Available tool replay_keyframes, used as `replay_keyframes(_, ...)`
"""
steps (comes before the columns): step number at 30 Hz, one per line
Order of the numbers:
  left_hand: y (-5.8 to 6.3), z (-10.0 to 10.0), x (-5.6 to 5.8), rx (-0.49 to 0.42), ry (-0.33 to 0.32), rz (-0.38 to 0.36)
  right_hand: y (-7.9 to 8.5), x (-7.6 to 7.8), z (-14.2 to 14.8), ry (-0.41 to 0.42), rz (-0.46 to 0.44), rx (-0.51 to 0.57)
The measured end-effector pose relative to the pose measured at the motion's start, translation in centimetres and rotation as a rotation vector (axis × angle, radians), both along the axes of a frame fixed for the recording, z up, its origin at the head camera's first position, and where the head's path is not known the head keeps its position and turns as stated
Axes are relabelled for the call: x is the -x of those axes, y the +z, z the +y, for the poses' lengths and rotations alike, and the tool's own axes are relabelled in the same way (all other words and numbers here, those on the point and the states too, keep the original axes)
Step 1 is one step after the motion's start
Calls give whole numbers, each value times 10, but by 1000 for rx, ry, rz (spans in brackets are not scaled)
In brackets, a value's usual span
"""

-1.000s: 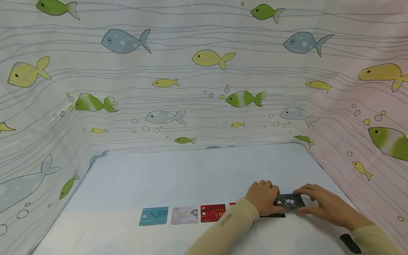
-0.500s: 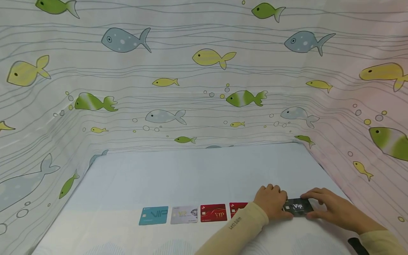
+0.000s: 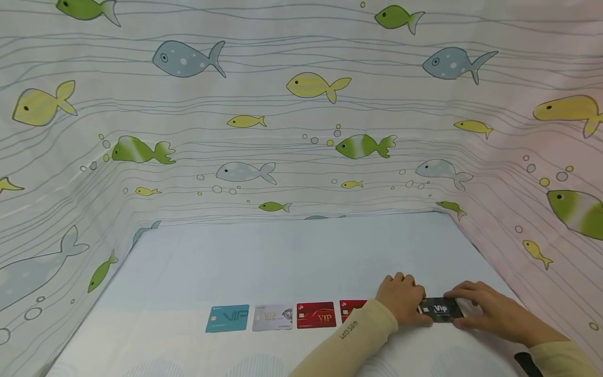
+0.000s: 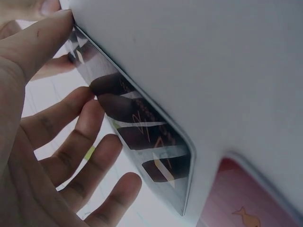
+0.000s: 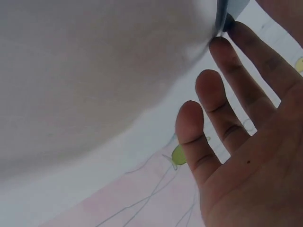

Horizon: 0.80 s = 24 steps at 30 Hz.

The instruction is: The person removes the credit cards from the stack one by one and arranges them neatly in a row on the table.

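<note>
A black card with "Vip" printed on it [image 3: 441, 309] lies low over the white surface in the head view. My left hand [image 3: 402, 299] holds its left end between thumb and fingers. My right hand [image 3: 490, 313] holds its right end the same way. In the left wrist view, a glossy dark card [image 4: 142, 118] lies beneath the left fingers, which are reflected in it; the left hand hides it from the head view. In the right wrist view, the right index and middle fingertips [image 5: 225, 45] meet a thin card edge.
Left of the hands, a teal card [image 3: 227, 318], a silver card [image 3: 272, 318], a red card [image 3: 315, 315] and a second red card [image 3: 350, 309], partly behind the left sleeve, form a row. A fish-patterned cloth [image 3: 301, 157] walls the back and sides.
Both hands moved right with the black card, then stopped. In the last half second the card tipped or sank slightly toward the surface. The row of cards stayed put.
</note>
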State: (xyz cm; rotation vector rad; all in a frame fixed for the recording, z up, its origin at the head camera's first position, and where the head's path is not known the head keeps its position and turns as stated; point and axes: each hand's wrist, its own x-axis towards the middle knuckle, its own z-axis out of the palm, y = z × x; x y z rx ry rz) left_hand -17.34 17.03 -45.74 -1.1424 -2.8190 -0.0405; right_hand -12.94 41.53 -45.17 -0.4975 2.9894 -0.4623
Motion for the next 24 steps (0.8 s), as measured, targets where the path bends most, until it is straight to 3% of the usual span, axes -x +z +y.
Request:
replay_keyframes(6, 1, 0, -2, 30, -4, 17, -2, 0, 1, 43, 22, 1)
replay_keyframes(15, 3, 1, -2, 60, -27, 56, 2, 3, -7, 20, 45, 7)
replay_keyframes(19, 7, -3, 0, 74, -19, 60, 7, 9, -19, -36, 19, 51)
replay_keyframes(24, 12, -16, 10, 75, 16, 139, 10, 22, -45, -73, 130, 87)
